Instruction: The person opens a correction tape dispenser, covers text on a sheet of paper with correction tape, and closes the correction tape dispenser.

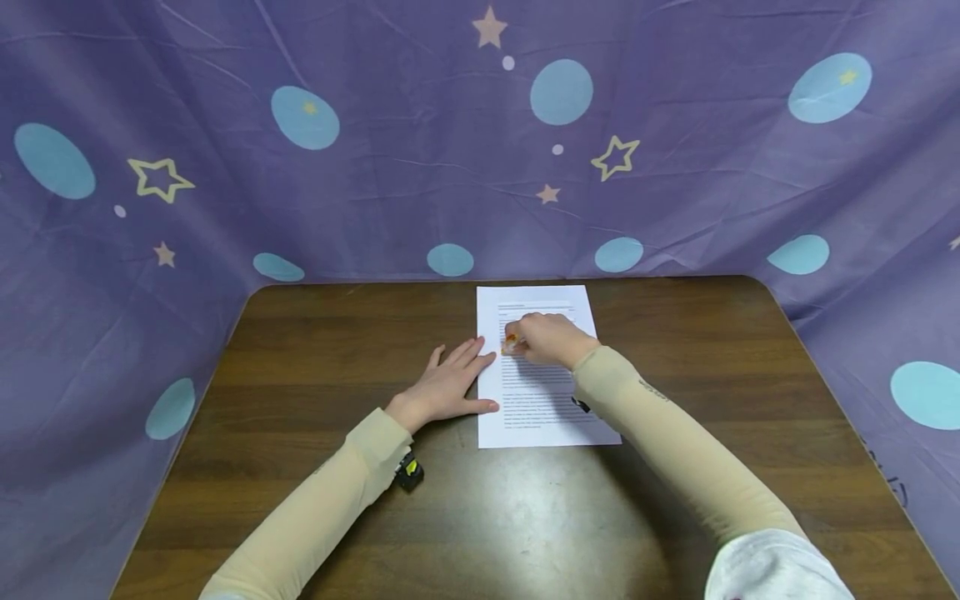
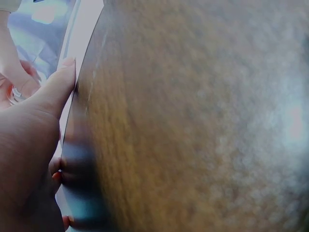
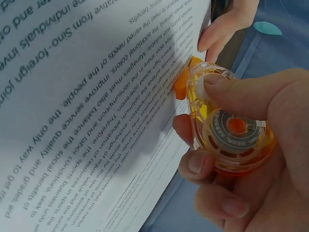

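Observation:
A printed sheet of paper [image 1: 551, 417] lies on the wooden table. The left hand [image 1: 450, 390] is spread flat, its fingertips and thumb resting on the sheet's left edge; its thumb shows on that edge in the left wrist view. The right hand [image 1: 553, 339] is over the upper part of the text. In the right wrist view the right hand [image 3: 270, 145] pinches a clear and orange correction tape dispenser [image 3: 236, 140] between thumb and fingers, its orange tip at the printed lines near the sheet's edge.
The brown wooden table [image 1: 315, 400] extends around the sheet on all sides. Behind it and at both sides hangs a purple curtain [image 1: 420, 167] with stars and blue ovals. A small black device [image 1: 408, 472] is at the left wrist.

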Demonstrator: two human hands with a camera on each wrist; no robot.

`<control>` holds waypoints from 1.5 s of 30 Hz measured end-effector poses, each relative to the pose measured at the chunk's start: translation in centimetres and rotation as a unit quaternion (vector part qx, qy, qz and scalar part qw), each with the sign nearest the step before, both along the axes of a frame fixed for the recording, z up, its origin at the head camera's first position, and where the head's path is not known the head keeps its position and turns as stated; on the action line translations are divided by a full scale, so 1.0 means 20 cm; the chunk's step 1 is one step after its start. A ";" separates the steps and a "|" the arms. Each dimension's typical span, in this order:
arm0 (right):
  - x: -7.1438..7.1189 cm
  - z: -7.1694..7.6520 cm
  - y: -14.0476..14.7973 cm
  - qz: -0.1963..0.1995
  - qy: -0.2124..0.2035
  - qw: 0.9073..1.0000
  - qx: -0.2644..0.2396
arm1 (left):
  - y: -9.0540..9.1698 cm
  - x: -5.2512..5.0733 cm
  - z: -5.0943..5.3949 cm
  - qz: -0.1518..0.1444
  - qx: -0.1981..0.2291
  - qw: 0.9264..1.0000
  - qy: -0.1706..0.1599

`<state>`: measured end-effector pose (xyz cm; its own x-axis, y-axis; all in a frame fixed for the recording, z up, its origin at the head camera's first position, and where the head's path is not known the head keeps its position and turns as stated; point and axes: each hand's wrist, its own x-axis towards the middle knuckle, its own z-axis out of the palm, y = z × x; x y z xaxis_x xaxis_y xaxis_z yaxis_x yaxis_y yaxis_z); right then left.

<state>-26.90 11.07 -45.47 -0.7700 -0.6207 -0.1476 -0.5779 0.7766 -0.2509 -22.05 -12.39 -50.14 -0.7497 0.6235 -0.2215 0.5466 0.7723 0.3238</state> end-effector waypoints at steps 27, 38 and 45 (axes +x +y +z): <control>0.02 -0.01 0.18 -0.038 -0.027 0.999 -0.018 | 0.00 0.01 0.00 0.002 0.012 1.000 0.003; 0.01 -0.02 0.21 -0.031 -0.027 0.998 -0.043 | 0.00 0.00 0.00 0.003 0.006 1.000 0.001; 0.01 -0.06 0.28 -0.054 -0.055 0.993 -0.088 | 0.00 0.00 0.00 0.001 0.005 1.000 0.001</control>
